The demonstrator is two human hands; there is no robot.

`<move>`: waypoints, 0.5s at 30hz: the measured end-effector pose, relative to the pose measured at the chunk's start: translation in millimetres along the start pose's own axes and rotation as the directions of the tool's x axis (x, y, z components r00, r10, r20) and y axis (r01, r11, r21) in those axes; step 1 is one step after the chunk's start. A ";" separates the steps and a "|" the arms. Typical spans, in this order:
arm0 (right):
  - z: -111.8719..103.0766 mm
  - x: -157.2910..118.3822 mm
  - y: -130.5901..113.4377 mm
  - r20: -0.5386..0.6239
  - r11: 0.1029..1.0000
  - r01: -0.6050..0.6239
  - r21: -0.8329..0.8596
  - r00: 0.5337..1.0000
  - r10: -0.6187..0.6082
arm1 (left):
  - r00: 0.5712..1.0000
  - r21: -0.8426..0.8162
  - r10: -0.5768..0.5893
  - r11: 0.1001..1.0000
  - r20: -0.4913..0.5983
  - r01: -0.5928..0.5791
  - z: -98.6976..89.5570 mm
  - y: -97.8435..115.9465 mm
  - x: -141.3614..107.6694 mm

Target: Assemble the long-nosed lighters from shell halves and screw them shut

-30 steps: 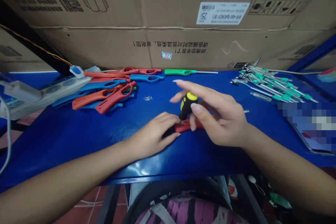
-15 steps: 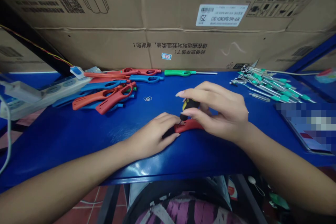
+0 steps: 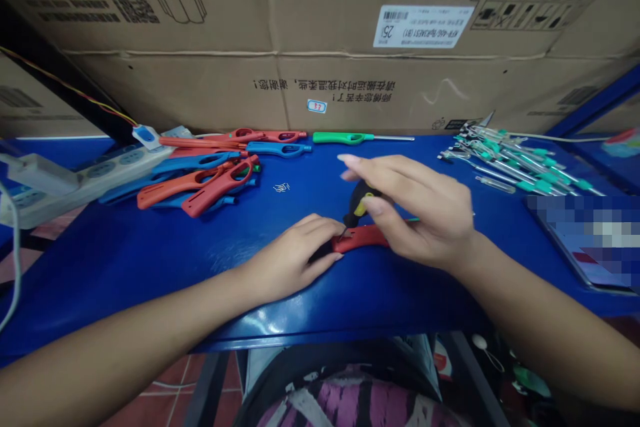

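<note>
A red lighter handle (image 3: pixel 367 236) lies on the blue table in front of me. My left hand (image 3: pixel 300 250) grips its left end between thumb and fingers. In my right hand (image 3: pixel 420 207) is a short black and yellow screwdriver (image 3: pixel 359 201), held by the thumb and fingers. The screwdriver leans, and its tip touches the handle close to my left fingertips. My right hand hides the handle's other end. Beyond my left hand lies a small pile of screws (image 3: pixel 281 187).
Red and blue lighter handles (image 3: pixel 210 180) are heaped at the left, against a white power strip (image 3: pixel 107 173). A green lighter (image 3: pixel 345 138) lies along the cardboard (image 3: pixel 325 33). Metal lighter tubes with green parts (image 3: pixel 520 160) and a tablet-like device (image 3: pixel 565 240) are at the right.
My right hand has shifted its fingers on the screwdriver, whose handle has turned and now leans more to the right. My left hand and the red lighter handle have stayed put.
</note>
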State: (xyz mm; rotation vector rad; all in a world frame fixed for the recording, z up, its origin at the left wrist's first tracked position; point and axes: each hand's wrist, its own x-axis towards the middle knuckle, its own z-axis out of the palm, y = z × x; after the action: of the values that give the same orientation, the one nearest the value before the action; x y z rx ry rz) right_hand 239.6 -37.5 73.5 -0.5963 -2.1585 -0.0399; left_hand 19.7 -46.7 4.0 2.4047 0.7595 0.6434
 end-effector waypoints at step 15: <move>-7.1 3.1 -0.5 0.068 0.989 -0.050 0.138 0.997 0.041 | 1.000 0.006 -0.010 1.000 0.010 0.010 -1.0 1.4 0.9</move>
State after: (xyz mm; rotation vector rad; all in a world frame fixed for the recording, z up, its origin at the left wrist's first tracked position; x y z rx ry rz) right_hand 243.1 -38.3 80.3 -0.5719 -2.1883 0.1567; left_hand 20.2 -46.8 5.8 2.4064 0.7704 0.6252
